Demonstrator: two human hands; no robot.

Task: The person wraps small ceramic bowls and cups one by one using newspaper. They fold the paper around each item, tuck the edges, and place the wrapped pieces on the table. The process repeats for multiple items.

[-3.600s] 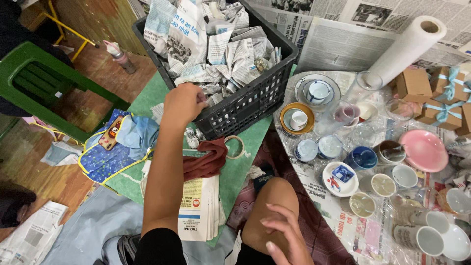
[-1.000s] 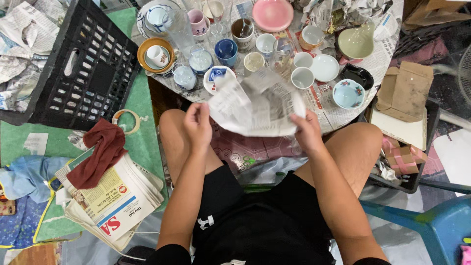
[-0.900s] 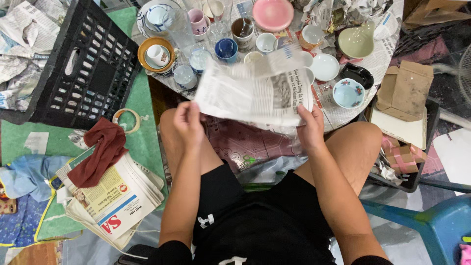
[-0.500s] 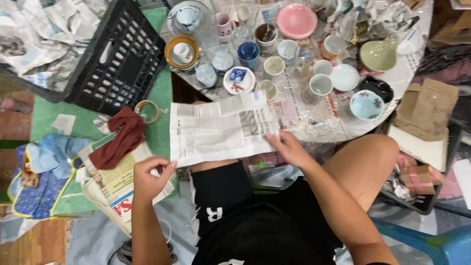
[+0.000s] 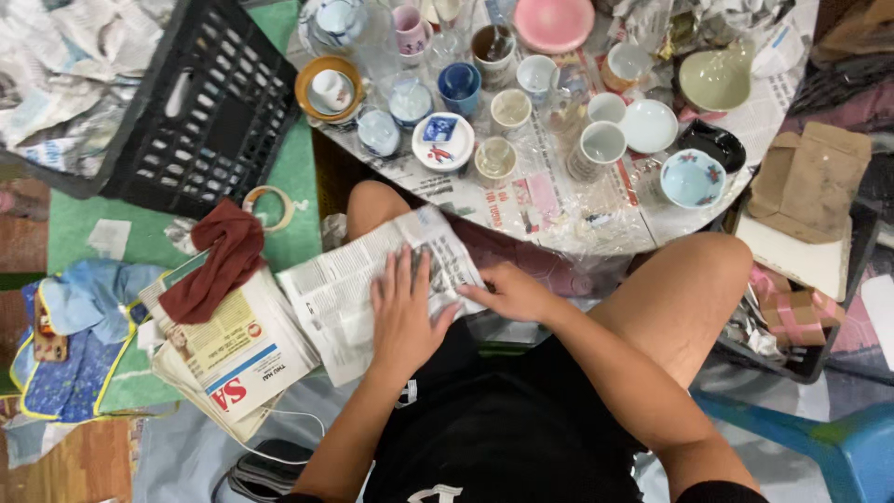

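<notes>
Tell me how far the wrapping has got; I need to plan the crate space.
Done: crumpled newspaper bundles fill the black crate; what is inside them cannot be seen. In hand: left hand and right hand press a newspaper sheet flat on the lap. Left: many cups and bowls stand bare on the table.

Round table (image 5: 596,219) under clear plastic and newsprint, crowded with cups (image 5: 602,144), small bowls (image 5: 692,178), pink plate (image 5: 553,20)

Green mat (image 5: 298,177), round table (image 5: 596,233), blue chair (image 5: 838,447)
</notes>
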